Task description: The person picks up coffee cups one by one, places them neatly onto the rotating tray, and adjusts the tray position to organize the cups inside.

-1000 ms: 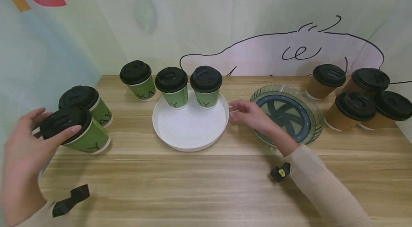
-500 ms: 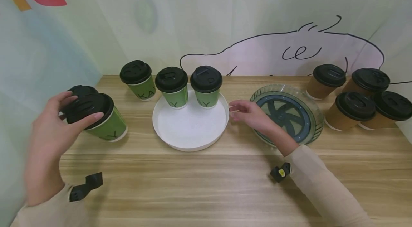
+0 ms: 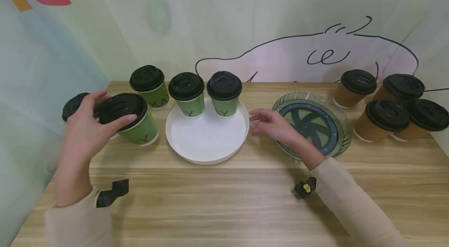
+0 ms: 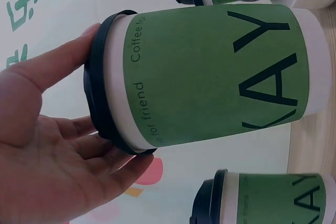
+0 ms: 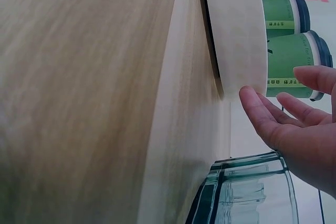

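My left hand [image 3: 84, 132] grips a green paper coffee cup [image 3: 140, 129] by its black lid, thumb on the near side, fingers on the far side. In the left wrist view the cup [image 4: 210, 77] shows large dark letters on its sleeve. To its right lies a round white tray [image 3: 207, 143] with two green lidded cups standing at its back: a left one [image 3: 191, 107] and a right one [image 3: 225, 107]. My right hand [image 3: 273, 124] is at the tray's right edge. In the right wrist view its loosely bent fingers [image 5: 252, 103] touch the tray's side.
One green cup [image 3: 74, 104] stands partly behind my left hand; another green cup [image 3: 158, 97] is at the back, left of the tray. A clear ribbed plate [image 3: 345, 130] lies under my right forearm. Several brown lidded cups [image 3: 368, 126] stand at the far right of the wooden table [image 3: 217, 204].
My left hand has carried the green cup rightward and slightly back, away from the other cup at the left and closer to the tray. My right hand has stayed in place.
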Demonstrator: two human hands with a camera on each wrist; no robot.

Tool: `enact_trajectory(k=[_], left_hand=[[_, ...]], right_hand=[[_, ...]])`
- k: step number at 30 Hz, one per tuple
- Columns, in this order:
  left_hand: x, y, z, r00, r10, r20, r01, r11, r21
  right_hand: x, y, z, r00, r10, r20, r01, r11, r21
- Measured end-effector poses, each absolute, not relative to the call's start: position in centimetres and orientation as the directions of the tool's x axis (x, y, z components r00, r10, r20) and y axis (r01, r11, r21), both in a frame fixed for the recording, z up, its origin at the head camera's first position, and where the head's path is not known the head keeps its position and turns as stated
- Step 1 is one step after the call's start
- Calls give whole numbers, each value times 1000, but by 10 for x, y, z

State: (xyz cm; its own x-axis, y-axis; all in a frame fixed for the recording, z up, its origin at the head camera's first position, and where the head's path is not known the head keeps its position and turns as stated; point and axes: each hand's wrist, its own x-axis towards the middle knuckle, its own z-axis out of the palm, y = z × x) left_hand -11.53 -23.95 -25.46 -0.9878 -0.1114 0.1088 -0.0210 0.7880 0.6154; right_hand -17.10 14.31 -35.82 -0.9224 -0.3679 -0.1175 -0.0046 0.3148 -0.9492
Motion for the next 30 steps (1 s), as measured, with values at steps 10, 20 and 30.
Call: enact_trajectory(k=[10, 20, 30], left_hand=[[-122, -217, -252, -985, -86, 146, 29, 765, 643], [-127, -201, -253, -982, 2, 188, 126, 750, 650], [-128, -190, -255, -979, 42, 201, 165, 745, 646]], right_hand=[[-172, 143, -359, -921, -370, -119, -4, 314, -949], [-172, 144, -362, -924, -369, -102, -25, 322, -946], [-173, 145, -362, -925, -367, -102, -38, 356, -934]])
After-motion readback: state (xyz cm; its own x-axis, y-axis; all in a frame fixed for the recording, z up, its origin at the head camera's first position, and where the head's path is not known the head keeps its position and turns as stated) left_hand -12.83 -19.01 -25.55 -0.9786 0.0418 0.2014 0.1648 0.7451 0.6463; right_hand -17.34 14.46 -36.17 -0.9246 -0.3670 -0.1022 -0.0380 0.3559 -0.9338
